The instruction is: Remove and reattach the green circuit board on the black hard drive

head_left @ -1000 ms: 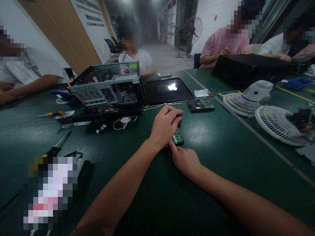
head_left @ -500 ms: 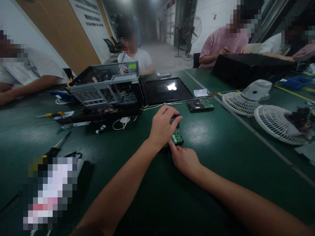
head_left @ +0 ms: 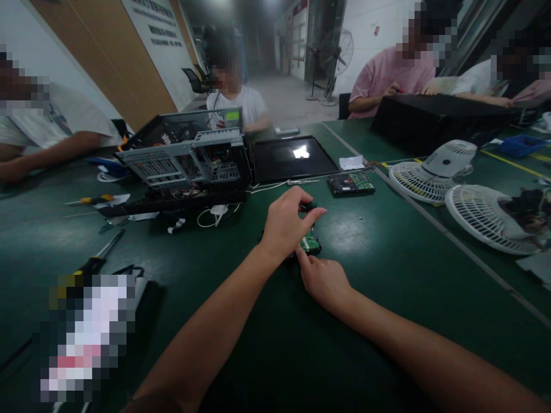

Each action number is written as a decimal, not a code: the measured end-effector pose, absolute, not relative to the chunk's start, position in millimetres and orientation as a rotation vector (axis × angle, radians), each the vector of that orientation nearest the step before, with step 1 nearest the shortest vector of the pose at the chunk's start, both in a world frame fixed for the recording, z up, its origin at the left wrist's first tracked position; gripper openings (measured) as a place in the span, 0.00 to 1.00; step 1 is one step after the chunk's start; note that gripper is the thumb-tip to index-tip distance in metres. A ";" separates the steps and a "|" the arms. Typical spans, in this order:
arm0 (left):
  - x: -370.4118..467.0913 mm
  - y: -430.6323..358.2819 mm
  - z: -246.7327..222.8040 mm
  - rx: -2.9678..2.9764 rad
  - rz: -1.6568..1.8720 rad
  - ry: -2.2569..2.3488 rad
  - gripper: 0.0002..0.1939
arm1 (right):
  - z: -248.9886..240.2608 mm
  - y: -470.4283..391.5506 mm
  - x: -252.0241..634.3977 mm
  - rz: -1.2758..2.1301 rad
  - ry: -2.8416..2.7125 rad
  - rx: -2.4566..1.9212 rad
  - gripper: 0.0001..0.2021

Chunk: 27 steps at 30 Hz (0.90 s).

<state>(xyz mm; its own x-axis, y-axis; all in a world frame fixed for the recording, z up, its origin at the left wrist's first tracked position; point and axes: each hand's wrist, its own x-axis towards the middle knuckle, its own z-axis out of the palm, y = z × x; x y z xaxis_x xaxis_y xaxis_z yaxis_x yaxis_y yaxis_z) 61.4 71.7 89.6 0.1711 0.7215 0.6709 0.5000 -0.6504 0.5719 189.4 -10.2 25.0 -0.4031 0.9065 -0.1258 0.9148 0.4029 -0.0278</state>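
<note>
A hard drive (head_left: 310,243), its green circuit board facing up, lies on the table in front of me, partly covered by my hands. Above it, my left hand (head_left: 284,221) has its fingers curled round the dark handle of a screwdriver (head_left: 309,206), with the thumb stretched out. The screwdriver's tip is hard to make out over the board. My right hand (head_left: 326,281) grips the near edge of the drive, index finger against its side; the other fingers are folded beneath.
An opened computer case (head_left: 185,155) stands at the left, beside a black side panel (head_left: 295,159). A second hard drive (head_left: 352,183) lies beyond my hands. White fan parts (head_left: 477,215) sit at right, another screwdriver (head_left: 97,258) at left. Several people work around the table.
My left thumb has swung outward to the right, and the fingers have turned slightly round the screwdriver handle. My right hand and the drive have stayed put.
</note>
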 end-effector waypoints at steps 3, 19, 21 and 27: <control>61.2 73.0 88.7 2.243 1.475 1.164 0.09 | 23.3 -10.3 189.7 -0.114 2.565 1.672 0.29; 58.6 72.5 92.2 2.389 1.444 1.317 0.05 | 22.2 -10.2 189.6 -0.117 2.557 1.681 0.29; 57.9 73.4 92.8 2.397 1.433 1.297 0.07 | 21.9 -10.2 189.7 -0.112 2.559 1.681 0.30; 60.4 70.3 97.0 2.412 1.391 1.180 0.09 | 23.5 -10.1 189.7 -0.116 2.571 1.677 0.29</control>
<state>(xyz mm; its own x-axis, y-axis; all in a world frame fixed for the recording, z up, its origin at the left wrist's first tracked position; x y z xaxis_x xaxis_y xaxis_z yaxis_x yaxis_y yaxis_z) 60.4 70.3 97.0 0.2748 0.6744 0.6853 0.5667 -0.6894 0.4512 189.7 -10.1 23.5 -0.4019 0.9102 -0.0998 0.9155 0.4015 -0.0251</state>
